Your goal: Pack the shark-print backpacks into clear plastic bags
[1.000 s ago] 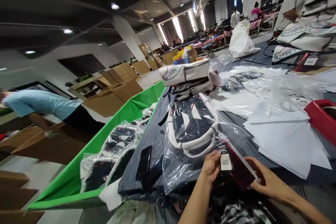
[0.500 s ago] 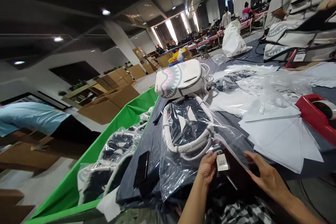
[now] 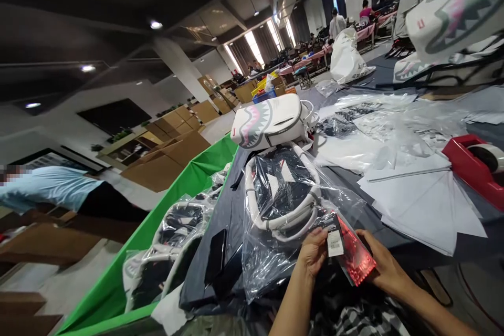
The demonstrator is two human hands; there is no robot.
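Observation:
A backpack (image 3: pixel 281 184) with white straps lies in a clear plastic bag (image 3: pixel 271 268) on the dark-covered table in front of me. At the bag's near right corner my left hand (image 3: pixel 314 252) is closed, pinching a black and white barcode hang tag (image 3: pixel 335 243) between thumb and fingers. Beside that tag is a shiny red card (image 3: pixel 356 254), tilted, with my right hand (image 3: pixel 376 260) closed on its right edge. The fingers behind the card are partly hidden. Behind the bagged backpack lies a white backpack (image 3: pixel 271 121) with a shark-mouth print.
A green-lined bin (image 3: pixel 102 278) at left holds bagged backpacks (image 3: pixel 177 226). A phone (image 3: pixel 216 254) lies near the table's left edge. White paper sheets (image 3: pixel 425 205), clear bags and a red tape dispenser (image 3: pixel 468 168) are on the right. A co-worker (image 3: pixel 51 186) bends over boxes.
My right hand has moved slightly left and now grips the red card, whose shiny face has come into view. At far right a shark-print backpack has been lifted from the stack.

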